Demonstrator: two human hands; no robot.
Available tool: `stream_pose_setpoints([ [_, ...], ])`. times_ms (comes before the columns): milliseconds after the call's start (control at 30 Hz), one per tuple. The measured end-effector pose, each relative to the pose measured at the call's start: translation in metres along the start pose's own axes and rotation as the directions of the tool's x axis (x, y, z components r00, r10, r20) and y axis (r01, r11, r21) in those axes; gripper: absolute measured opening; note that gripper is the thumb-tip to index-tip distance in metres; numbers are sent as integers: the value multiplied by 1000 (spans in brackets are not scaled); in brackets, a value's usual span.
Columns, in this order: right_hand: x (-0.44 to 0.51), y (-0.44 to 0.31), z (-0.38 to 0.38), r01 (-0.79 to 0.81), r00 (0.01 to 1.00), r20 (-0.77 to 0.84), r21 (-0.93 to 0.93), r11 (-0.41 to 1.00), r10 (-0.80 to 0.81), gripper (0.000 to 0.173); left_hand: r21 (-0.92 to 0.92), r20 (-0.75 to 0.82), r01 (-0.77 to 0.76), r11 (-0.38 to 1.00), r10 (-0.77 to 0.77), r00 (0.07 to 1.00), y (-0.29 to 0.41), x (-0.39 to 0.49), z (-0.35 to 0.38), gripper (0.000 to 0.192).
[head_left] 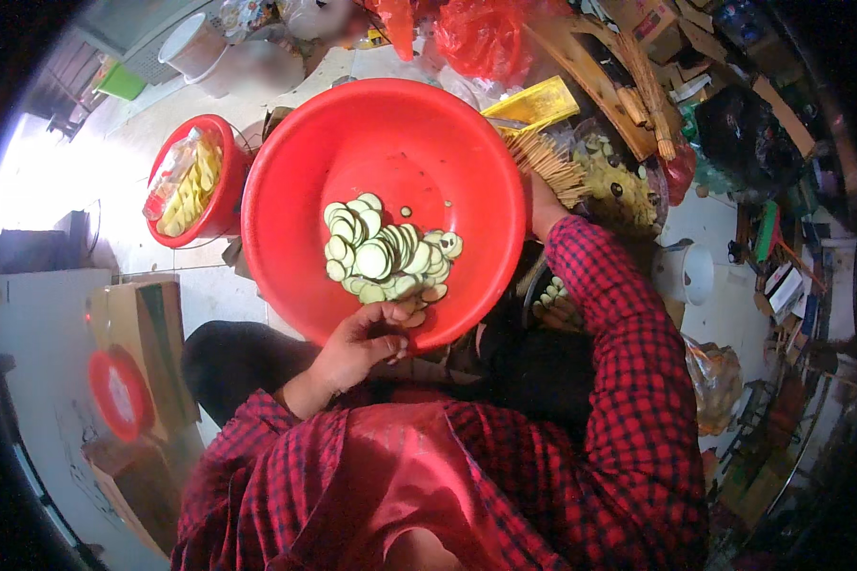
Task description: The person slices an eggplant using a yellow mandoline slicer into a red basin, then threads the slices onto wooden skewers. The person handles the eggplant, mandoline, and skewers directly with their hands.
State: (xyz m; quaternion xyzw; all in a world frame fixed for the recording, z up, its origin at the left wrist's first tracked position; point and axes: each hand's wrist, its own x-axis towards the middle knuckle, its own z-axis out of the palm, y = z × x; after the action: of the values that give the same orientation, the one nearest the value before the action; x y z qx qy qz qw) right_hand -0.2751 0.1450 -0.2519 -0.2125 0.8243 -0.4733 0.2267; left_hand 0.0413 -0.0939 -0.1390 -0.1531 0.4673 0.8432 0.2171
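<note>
A large red plastic basin (pixel 286 178) lies before me, with a heap of round, pale green vegetable slices (pixel 373 258) in its lower half. My left hand (pixel 363 342) is at the near rim, its fingertips at the lowest slices; whether it grips one I cannot tell. My right hand (pixel 543 203) reaches past the basin's right side, near a bundle of thin wooden skewers (pixel 553 168); its fingers are mostly hidden. A yellow plastic tray or slicer (pixel 543 103) lies beyond the bundle.
Left of the basin stands a red bucket (pixel 239 187) with yellow pieces and a plastic bag. At the right are a container of mixed slices (pixel 618 182), a white bucket (pixel 689 273) and knives (pixel 632 103). Cardboard boxes (pixel 161 357) stand at the lower left.
</note>
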Motion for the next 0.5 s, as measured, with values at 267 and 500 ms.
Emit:
stream_pose_setpoints([
  [267,-10,-21,3,-230,971,138,771,594,196,30,20,8,18,1000,-18,1000,3,-10,-2,27],
  [500,-8,1,5,-166,985,113,446,880,128,31,42,6,49,998,-49,999,-2,-12,-6,27],
])
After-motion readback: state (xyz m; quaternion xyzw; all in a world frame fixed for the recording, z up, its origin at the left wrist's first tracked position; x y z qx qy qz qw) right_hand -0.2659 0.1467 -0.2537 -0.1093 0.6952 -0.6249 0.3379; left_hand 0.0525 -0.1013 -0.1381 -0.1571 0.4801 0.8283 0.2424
